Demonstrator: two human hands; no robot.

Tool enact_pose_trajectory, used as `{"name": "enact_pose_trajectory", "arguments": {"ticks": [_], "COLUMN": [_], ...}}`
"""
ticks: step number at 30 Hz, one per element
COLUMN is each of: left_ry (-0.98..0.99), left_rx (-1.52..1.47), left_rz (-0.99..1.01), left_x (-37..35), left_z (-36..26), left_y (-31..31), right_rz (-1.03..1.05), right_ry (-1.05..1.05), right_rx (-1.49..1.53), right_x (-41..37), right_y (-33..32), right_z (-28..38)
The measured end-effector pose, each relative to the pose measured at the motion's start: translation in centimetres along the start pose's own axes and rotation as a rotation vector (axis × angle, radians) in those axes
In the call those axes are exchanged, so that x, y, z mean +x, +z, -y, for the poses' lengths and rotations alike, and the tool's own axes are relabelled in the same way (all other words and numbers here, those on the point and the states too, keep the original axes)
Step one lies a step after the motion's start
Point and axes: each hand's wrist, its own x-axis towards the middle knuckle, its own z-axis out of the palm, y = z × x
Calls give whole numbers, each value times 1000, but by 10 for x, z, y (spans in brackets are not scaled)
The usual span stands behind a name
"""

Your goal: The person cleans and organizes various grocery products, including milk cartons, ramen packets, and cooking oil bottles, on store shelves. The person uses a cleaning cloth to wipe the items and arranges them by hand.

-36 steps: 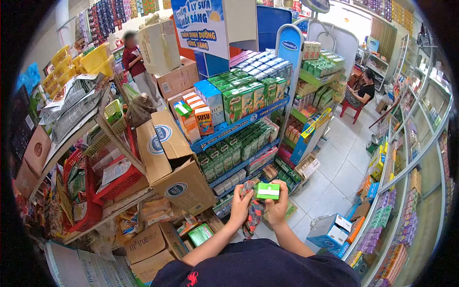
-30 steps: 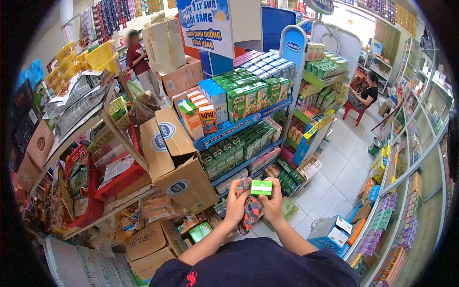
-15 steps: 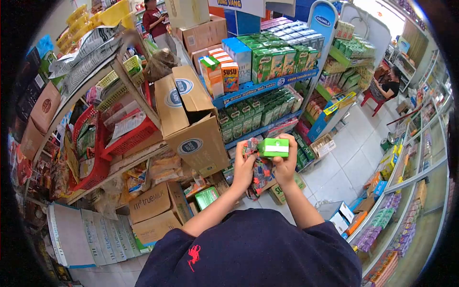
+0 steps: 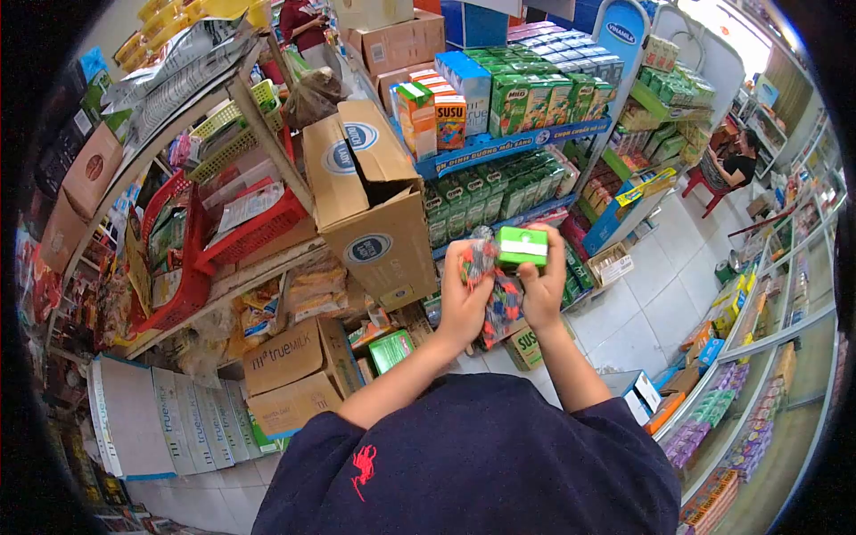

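My right hand (image 4: 545,283) is closed around a small green drink carton (image 4: 523,244) with a white band. The carton is held up in front of me, one narrow end toward the camera. My left hand (image 4: 465,301) grips a crumpled dark cloth with a red and grey pattern (image 4: 505,308). Part of that cloth hangs down between my hands, beside the carton. Just beyond my hands are shelves of green drink cartons (image 4: 473,198).
An open cardboard box (image 4: 379,254) stands left of the blue-edged drink shelf (image 4: 517,143). Red baskets (image 4: 239,230) sit on a rack further left. Below is another carton box (image 4: 294,370). A glass display case (image 4: 758,357) lines the right. Two people are in the background.
The view has shifted slightly, so the shelves appear further right. Both hands, with the carton and the cloth, sit a little higher and further right in the picture. Both grips continue.
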Motion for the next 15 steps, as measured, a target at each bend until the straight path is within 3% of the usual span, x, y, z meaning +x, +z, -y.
{"name": "enact_pose_trajectory", "arguments": {"ticks": [3,5,6,7,9,11,15], "left_ry": [-117,-483,-743,-748,-1070,-1076,-1091], "left_rx": [118,-164,-305,-306,-981,-984,-984], "left_rz": [14,-7,-165,-154,112,146,123], "left_x": [1,-3,-7,-10,-14,-21,-25], "left_z": [36,58,61,63,60,71,57], "left_y": [-13,-18,-17,-18,-22,-20,-15], "right_rz": [-17,-34,-6,22,57,83,171], "right_ry": [-43,-42,-25,-12,55,187,211], "right_rx": [146,359,405,449,389,466,405], "right_x": [-2,2,2,2,-2,-5,-8], "right_y": [-2,1,0,-1,-4,-7,-20], "right_z": [6,18,20,21,19,10,10]}}
